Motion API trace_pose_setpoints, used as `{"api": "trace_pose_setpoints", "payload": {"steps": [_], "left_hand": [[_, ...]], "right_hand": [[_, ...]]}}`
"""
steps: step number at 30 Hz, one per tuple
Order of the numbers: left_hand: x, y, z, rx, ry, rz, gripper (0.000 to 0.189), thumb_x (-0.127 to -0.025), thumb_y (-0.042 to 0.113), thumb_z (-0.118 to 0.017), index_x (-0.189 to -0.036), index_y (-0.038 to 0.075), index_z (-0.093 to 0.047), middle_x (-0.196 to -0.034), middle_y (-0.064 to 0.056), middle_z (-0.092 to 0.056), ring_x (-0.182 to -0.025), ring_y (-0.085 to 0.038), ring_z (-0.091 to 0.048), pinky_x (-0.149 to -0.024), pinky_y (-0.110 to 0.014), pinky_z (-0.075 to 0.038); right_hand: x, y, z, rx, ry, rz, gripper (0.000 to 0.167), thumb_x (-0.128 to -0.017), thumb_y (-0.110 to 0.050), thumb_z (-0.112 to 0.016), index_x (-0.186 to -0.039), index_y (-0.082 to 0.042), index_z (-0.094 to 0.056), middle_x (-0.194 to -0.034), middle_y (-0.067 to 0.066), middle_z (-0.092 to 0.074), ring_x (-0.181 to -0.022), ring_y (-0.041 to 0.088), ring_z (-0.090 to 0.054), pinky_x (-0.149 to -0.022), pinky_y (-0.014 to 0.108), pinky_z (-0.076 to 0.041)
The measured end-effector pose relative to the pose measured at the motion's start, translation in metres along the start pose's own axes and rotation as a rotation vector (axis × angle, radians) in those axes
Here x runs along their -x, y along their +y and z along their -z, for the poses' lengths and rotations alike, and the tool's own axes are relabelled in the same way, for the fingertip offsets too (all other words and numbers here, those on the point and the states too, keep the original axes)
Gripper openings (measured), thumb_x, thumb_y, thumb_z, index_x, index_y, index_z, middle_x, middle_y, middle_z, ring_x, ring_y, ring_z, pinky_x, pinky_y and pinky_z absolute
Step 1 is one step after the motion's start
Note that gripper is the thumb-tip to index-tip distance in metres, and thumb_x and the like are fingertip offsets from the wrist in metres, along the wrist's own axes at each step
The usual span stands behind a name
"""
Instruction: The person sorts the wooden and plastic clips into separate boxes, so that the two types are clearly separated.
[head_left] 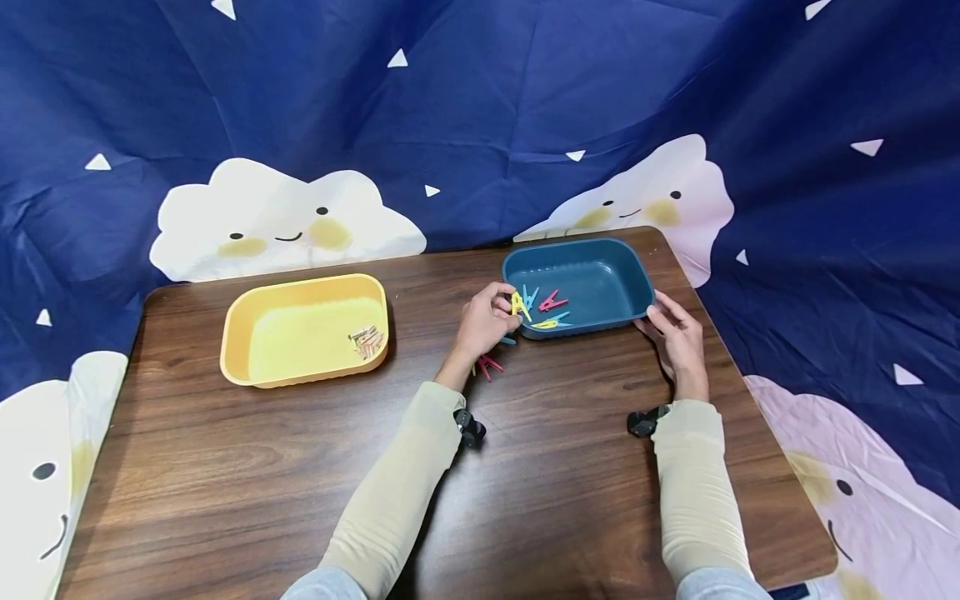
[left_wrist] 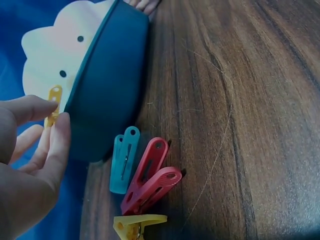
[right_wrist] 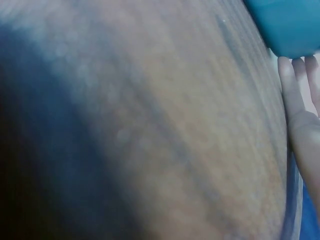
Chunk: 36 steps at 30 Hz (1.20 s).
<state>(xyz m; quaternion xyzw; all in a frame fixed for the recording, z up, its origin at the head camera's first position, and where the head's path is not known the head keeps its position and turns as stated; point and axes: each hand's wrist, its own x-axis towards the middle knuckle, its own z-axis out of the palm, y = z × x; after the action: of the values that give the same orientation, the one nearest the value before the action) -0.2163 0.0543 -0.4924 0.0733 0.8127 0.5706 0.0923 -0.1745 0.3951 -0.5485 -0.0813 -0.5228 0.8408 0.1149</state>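
Note:
My left hand [head_left: 482, 322] pinches a yellow clothespin [head_left: 521, 306] between thumb and fingers, at the left end of a dark teal plastic bin [head_left: 600, 323]. In the left wrist view the yellow clothespin [left_wrist: 54, 105] is upright beside the bin's rim. Light blue, red [head_left: 553, 301] and yellow clothespins lie inside the bin's left part. My right hand [head_left: 678, 342] touches the bin's front right corner with its fingertips, the fingers fairly straight in the right wrist view. Under the left hand, a blue clothespin [left_wrist: 123, 160], a red clothespin [left_wrist: 150, 177] and a yellow one [left_wrist: 137, 226] lie on the table.
A yellow bin [head_left: 255, 377] stands on the left of the wooden table [head_left: 300, 475], with several wooden clothespins [head_left: 367, 342] in its right corner. Behind the table hangs a dark blue cloth [head_left: 465, 108] with white clouds and triangles.

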Motion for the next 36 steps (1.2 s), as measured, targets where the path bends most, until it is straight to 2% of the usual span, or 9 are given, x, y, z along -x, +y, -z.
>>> {"api": "trace_pose_setpoints", "payload": {"steps": [13, 20, 26, 30, 34, 36], "left_hand": [[0.001, 0.0, 0.0, 0.041, -0.02, -0.006, 0.046, -0.083, 0.006, -0.081, -0.126, 0.006, -0.065, -0.101, -0.018, -0.066, -0.083, -0.02, -0.065, -0.07, -0.025, -0.052], [0.002, -0.004, 0.0, 0.068, -0.027, 0.011, 0.048, -0.084, 0.01, -0.082, -0.128, 0.005, -0.064, -0.098, -0.011, -0.064, -0.081, -0.017, -0.064, -0.069, -0.025, -0.053], [0.004, -0.005, 0.004, 0.087, -0.041, 0.003, 0.051, -0.086, 0.014, -0.08, -0.132, 0.002, -0.062, -0.099, -0.009, -0.064, -0.087, -0.023, -0.066, -0.071, -0.03, -0.054], [0.006, -0.01, 0.007, 0.075, -0.022, 0.027, 0.047, -0.087, 0.015, -0.079, -0.13, 0.004, -0.064, -0.097, -0.007, -0.064, -0.087, -0.023, -0.066, -0.071, -0.031, -0.054], [0.009, -0.02, 0.01, 0.108, 0.016, 0.052, 0.042, -0.088, 0.012, -0.078, -0.127, 0.005, -0.065, -0.093, -0.006, -0.066, -0.08, -0.018, -0.067, -0.067, -0.028, -0.055], [0.01, -0.024, 0.012, 0.14, 0.028, 0.052, 0.04, -0.089, 0.008, -0.077, -0.126, 0.002, -0.065, -0.092, -0.007, -0.067, -0.079, -0.023, -0.068, -0.064, -0.026, -0.054]], "right_hand": [[0.001, 0.0, -0.001, -0.007, 0.009, -0.012, 0.047, -0.093, 0.007, -0.068, -0.139, 0.01, -0.055, -0.11, 0.013, -0.07, -0.104, 0.022, -0.067, -0.086, 0.035, -0.059], [0.001, 0.001, -0.001, -0.009, 0.001, -0.004, 0.047, -0.093, 0.007, -0.068, -0.138, 0.01, -0.056, -0.107, 0.013, -0.07, -0.101, 0.021, -0.068, -0.086, 0.035, -0.059], [-0.001, 0.003, 0.001, -0.017, -0.01, 0.001, 0.046, -0.094, 0.008, -0.066, -0.138, 0.01, -0.055, -0.105, 0.013, -0.071, -0.098, 0.021, -0.07, -0.085, 0.035, -0.059], [-0.001, 0.002, 0.001, -0.009, 0.0, -0.005, 0.044, -0.094, 0.007, -0.067, -0.137, 0.007, -0.058, -0.104, 0.012, -0.07, -0.098, 0.02, -0.069, -0.085, 0.034, -0.059], [0.0, 0.0, 0.0, -0.005, 0.012, -0.016, 0.044, -0.094, 0.006, -0.067, -0.137, 0.005, -0.06, -0.104, 0.011, -0.068, -0.099, 0.018, -0.068, -0.086, 0.034, -0.059], [0.0, 0.0, 0.001, -0.008, 0.016, -0.018, 0.044, -0.094, 0.006, -0.067, -0.137, 0.005, -0.06, -0.103, 0.011, -0.068, -0.098, 0.018, -0.068, -0.086, 0.034, -0.059]]}}
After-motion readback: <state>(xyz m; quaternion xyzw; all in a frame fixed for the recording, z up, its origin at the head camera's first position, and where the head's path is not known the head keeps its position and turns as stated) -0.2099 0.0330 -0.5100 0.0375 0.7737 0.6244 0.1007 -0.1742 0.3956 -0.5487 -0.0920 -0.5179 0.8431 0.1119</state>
